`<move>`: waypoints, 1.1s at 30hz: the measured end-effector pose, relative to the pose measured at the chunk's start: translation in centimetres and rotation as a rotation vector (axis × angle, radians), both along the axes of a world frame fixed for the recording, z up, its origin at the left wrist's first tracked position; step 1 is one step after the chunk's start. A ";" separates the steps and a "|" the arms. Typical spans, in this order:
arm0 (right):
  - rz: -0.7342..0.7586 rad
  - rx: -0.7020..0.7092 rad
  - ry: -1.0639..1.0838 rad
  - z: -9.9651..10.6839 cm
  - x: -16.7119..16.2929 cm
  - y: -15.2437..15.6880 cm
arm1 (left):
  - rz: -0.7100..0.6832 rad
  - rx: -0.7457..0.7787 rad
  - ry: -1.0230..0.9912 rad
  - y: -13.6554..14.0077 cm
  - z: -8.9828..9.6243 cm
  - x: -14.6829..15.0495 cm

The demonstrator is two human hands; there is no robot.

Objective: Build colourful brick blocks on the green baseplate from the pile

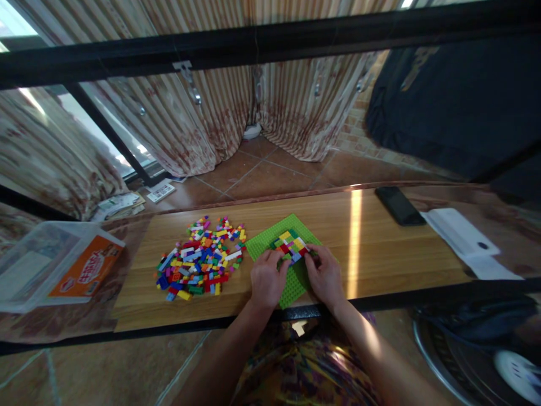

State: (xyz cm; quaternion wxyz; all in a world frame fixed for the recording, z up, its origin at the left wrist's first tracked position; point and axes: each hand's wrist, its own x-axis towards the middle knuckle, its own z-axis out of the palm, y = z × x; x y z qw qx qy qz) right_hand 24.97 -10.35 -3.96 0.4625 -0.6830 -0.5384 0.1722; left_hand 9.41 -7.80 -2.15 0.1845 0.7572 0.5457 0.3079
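A green studded baseplate [291, 223] lies turned at an angle on the wooden board in front of me. On it stands a low build of toy bricks [291, 242] in yellow, red, green, white and pale blue. My left hand [268, 276] is closed at the build's near left corner, thumb and forefinger by a small green brick. My right hand [325, 276] grips the right edge beside a red brick, its fingers bent inward. The fingertips partly cover the bricks they touch.
A loose pile of coloured bricks [200, 259] spreads left of the baseplate. Farther left stands a clear plastic box [42, 242] with an orange label. A black phone [399, 206] and a white folded paper or carton [465, 237] lie at the right. A dark metal rail [270, 42] crosses beyond the table.
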 end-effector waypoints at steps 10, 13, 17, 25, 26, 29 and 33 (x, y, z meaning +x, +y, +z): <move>-0.004 0.001 -0.009 0.3 0.0 -0.1 | 0.070 -0.036 -0.057 0.0 -0.4 0.3; -0.002 0.004 -0.010 0.4 -0.1 -0.1 | 0.046 -0.022 -0.081 -0.1 -0.5 0.0; -0.003 0.010 0.001 0.6 -0.2 -0.1 | -0.012 0.036 -0.066 -0.5 -0.7 -0.5; -0.001 0.016 -0.024 0.5 -0.2 -0.2 | -0.150 0.144 0.281 -1.9 -0.4 -0.9; -0.004 0.015 -0.030 0.5 -0.2 -0.2 | -0.145 0.141 0.315 -2.0 -0.3 -0.8; -0.004 0.015 -0.036 0.4 -0.2 -0.2 | -0.150 0.134 0.380 -2.0 -0.2 -0.8; -0.005 0.022 -0.048 0.5 -0.2 -0.2 | -0.184 0.123 0.419 -1.9 -0.1 -1.0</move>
